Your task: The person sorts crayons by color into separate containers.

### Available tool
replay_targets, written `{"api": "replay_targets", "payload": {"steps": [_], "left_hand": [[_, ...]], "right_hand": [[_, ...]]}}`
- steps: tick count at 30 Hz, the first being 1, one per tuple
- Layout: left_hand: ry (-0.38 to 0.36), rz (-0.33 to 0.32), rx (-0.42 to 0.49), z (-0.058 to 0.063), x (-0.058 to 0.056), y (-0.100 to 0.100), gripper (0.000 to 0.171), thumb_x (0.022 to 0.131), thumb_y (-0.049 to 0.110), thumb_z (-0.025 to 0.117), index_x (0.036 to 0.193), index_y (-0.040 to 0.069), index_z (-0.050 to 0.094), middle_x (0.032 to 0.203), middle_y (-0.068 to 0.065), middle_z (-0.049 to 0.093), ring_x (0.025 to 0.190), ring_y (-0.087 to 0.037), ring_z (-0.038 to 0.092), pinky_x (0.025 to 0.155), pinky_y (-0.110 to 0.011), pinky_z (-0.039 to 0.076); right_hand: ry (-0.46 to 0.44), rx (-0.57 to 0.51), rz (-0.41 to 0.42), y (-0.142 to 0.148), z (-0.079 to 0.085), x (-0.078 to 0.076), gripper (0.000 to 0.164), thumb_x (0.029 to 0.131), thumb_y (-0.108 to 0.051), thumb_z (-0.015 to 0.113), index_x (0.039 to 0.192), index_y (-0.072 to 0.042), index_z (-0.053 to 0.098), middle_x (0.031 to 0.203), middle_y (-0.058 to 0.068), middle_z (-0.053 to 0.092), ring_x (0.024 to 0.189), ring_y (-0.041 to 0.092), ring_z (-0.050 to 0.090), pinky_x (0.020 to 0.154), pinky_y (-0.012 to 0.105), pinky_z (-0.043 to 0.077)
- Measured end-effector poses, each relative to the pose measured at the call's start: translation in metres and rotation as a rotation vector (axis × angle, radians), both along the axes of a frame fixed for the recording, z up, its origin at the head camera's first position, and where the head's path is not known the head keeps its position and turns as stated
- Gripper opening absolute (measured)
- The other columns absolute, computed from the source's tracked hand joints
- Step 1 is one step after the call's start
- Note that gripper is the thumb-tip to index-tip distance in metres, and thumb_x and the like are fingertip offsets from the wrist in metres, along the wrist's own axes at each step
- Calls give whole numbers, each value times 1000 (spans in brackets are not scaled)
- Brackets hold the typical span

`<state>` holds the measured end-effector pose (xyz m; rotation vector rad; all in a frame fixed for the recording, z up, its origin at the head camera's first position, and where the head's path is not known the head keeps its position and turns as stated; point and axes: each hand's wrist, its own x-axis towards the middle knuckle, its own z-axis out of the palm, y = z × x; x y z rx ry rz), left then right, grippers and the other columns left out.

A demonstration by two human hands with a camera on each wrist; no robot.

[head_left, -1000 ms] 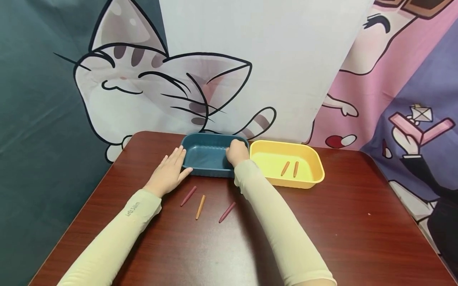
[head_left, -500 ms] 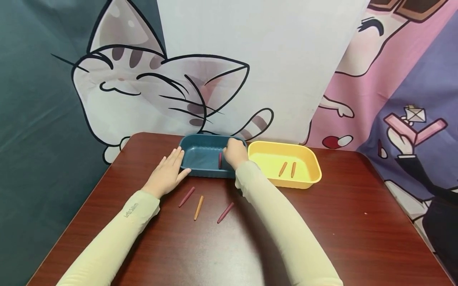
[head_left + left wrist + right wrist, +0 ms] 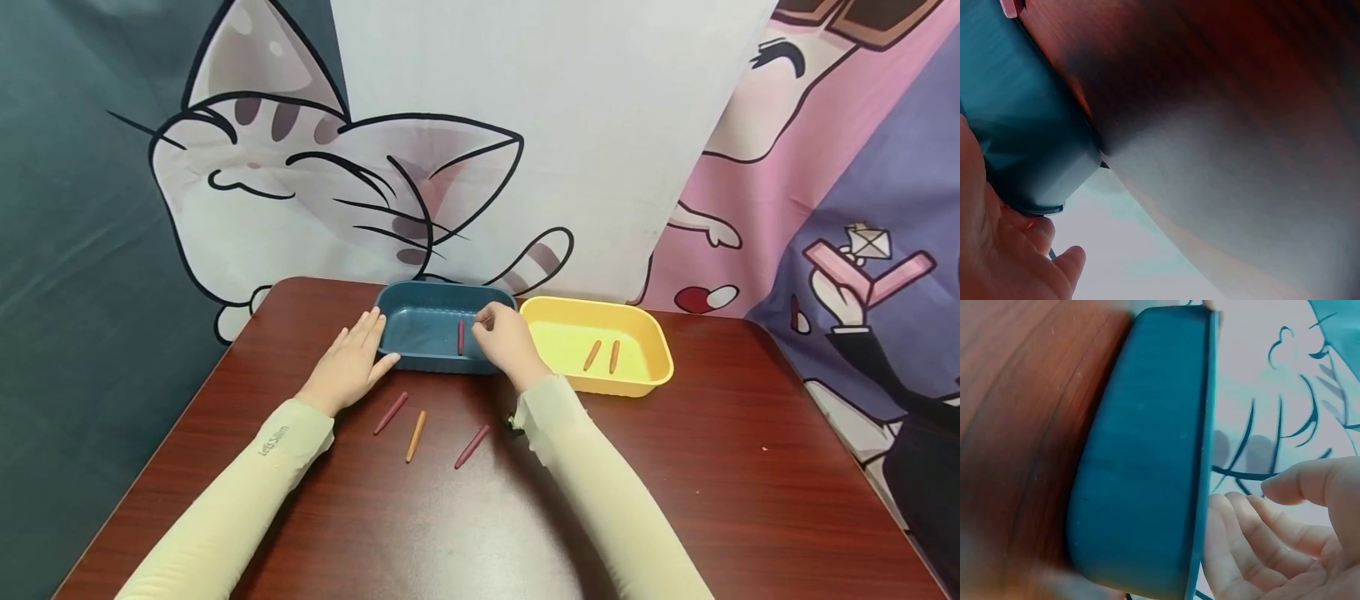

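A dark red crayon (image 3: 461,337) lies inside the blue plastic bin (image 3: 420,361). Just right of that crayon, over the bin's right end, is my right hand (image 3: 512,342); in the right wrist view its fingers (image 3: 1254,540) are loosely bent, apart from the thumb, with nothing between them. My left hand (image 3: 347,367) lies with straight fingers against the bin's left end. In front of the bin, on the table, are two dark red crayons, one on the left (image 3: 391,413) and one on the right (image 3: 472,447), with an orange crayon (image 3: 416,437) between them.
A yellow bin (image 3: 652,385) stands right beside the blue one, holding two orange crayons (image 3: 603,356). Both bins are near the back edge of the brown wooden table (image 3: 720,467). A printed cloth (image 3: 600,150) with cartoon figures hangs behind it.
My right hand has let go of a dark red crayon, which now lies in the blue bin. The hand has drawn slightly back to the right, its fingers loosened. My left hand stays put.
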<state>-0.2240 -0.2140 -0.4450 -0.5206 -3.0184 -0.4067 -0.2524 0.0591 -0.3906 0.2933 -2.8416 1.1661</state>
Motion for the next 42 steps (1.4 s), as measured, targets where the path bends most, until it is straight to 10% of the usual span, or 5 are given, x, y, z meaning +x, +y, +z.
{"api": "replay_targets", "payload": {"steps": [11, 42], "left_hand": [[26, -1, 17, -1, 0, 0, 80, 106, 50, 45, 159, -5, 20, 167, -21, 16, 154, -37, 13, 121, -59, 17], [-4, 12, 16, 1, 0, 1, 80, 106, 48, 47, 159, -5, 19, 168, -19, 14, 155, -35, 11, 121, -58, 17]], "right_hand": [[57, -243, 26, 15, -3, 49, 11, 94, -10, 63, 102, -6, 70, 83, 3, 67, 77, 19, 60, 71, 32, 51], [-270, -38, 105, 37, -51, 87, 20, 87, -12, 76, 73, -8, 62, 56, -3, 57, 48, 9, 52, 48, 25, 45]]}}
